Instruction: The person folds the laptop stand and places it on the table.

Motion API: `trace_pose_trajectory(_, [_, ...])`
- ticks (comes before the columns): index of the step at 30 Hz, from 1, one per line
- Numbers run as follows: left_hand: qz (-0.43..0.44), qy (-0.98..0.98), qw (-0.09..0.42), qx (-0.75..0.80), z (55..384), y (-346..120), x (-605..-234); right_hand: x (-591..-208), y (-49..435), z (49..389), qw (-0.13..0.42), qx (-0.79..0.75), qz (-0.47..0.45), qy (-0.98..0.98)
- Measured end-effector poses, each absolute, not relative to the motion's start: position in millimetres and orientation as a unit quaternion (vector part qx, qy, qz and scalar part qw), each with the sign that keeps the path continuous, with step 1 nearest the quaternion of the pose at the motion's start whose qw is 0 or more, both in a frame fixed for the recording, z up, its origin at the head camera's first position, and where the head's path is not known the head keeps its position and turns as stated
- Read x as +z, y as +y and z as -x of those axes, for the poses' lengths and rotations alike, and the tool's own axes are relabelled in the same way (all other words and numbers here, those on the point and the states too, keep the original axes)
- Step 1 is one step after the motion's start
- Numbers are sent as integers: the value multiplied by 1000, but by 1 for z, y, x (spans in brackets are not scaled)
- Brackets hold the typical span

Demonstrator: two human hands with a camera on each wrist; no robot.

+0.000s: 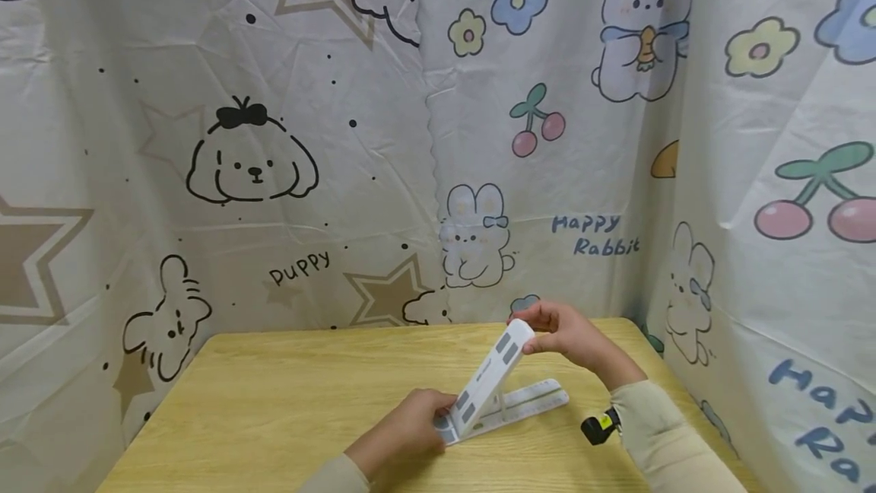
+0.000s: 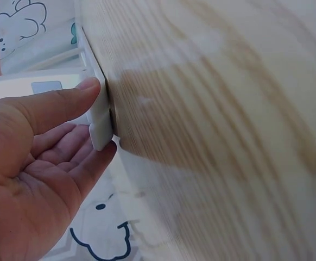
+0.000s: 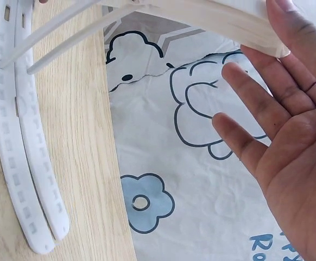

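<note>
A white folding laptop stand (image 1: 487, 383) with grey pads stands on the table, its upper panel tilted up from its slotted base (image 3: 10, 141). My left hand (image 1: 414, 421) grips the stand's low hinged end; in the left wrist view the thumb lies on one side of that white end (image 2: 99, 128), the fingers on the other. My right hand (image 1: 568, 337) holds the panel's raised upper end between thumb and fingers. Beneath the panel, thin white struts (image 3: 76, 43) run down to the base, as the right wrist view shows.
The wood-grain table (image 1: 294, 386) reaches back to a printed cloth curtain (image 1: 383, 173), which hangs behind it and along both sides. A small black device with a yellow label (image 1: 599, 427) is strapped at the right sleeve cuff.
</note>
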State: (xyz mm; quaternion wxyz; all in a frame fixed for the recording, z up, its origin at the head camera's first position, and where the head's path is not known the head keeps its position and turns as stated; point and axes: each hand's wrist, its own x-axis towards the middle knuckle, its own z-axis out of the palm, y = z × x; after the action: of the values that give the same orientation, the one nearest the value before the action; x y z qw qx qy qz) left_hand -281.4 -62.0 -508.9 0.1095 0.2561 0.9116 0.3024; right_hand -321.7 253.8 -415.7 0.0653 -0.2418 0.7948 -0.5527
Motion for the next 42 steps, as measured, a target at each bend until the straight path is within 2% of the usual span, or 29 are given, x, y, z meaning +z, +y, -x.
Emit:
trace_pose_trajectory(12, [-314,906,91,268,287,-69,-511,-419,252,310,40,-552,220,803])
trace_pose_trajectory(20, [-292,901,131,291,290,-78,-505,-418,245,301,22,-539,211,815])
trace_pose_trajectory(33, [-308,904,91,282,290,-78,-514,-425,251,291,-8,-528,225,819])
trace_pose_trajectory(42, [-299,894,77,325,287,-71,-499,-435,265,289,-43,-482,254,837])
